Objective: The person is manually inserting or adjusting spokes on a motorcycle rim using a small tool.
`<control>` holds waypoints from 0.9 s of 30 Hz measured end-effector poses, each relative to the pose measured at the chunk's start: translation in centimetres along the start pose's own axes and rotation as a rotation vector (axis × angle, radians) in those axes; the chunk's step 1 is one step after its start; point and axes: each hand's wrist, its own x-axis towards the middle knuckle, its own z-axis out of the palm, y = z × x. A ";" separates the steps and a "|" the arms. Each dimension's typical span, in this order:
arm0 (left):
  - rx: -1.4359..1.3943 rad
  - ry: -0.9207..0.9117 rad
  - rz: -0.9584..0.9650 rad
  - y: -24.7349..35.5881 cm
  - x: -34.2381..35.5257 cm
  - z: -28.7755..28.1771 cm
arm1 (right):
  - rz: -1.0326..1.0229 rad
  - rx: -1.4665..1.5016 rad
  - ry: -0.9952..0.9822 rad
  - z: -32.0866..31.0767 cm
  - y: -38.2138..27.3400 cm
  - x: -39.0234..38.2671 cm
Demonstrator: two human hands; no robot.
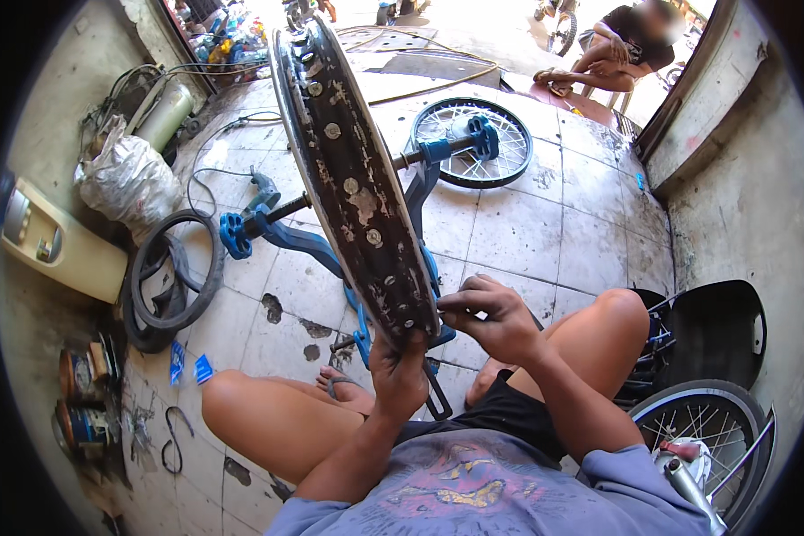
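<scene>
A wide wheel rim, dark and scuffed with worn paint, stands upright in front of me on a blue wheel stand. A row of spoke nipple heads runs along its inner channel. My left hand is wrapped round the near, lower end of the rim, its thumb up by the channel. Close to the rim's right side, my right hand is pinched closed with its fingertips at the rim's edge. Whatever lies between those fingertips is too small to make out. The rim hides the spokes behind it.
Loose black tires lie at the left near a plastic bag and a green tank. A spoked wheel rests flat beyond the stand. Another wheel is at my right, beside a black seat-like piece. A person sits at the doorway.
</scene>
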 end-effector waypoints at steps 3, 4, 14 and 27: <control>-0.059 0.006 -0.005 0.5 -0.3 0.2 | -0.001 0.105 0.052 0.7 0.5 -0.4; -0.046 -0.012 0.007 0.5 -0.3 0.0 | 0.003 0.104 0.059 1.8 1.1 -0.7; 0.171 -0.109 0.207 6.8 1.3 2.7 | -0.313 -0.505 0.309 -3.4 -8.2 3.8; 0.117 0.048 0.137 5.9 1.6 2.6 | -0.269 -0.346 -0.022 -3.7 -9.6 3.7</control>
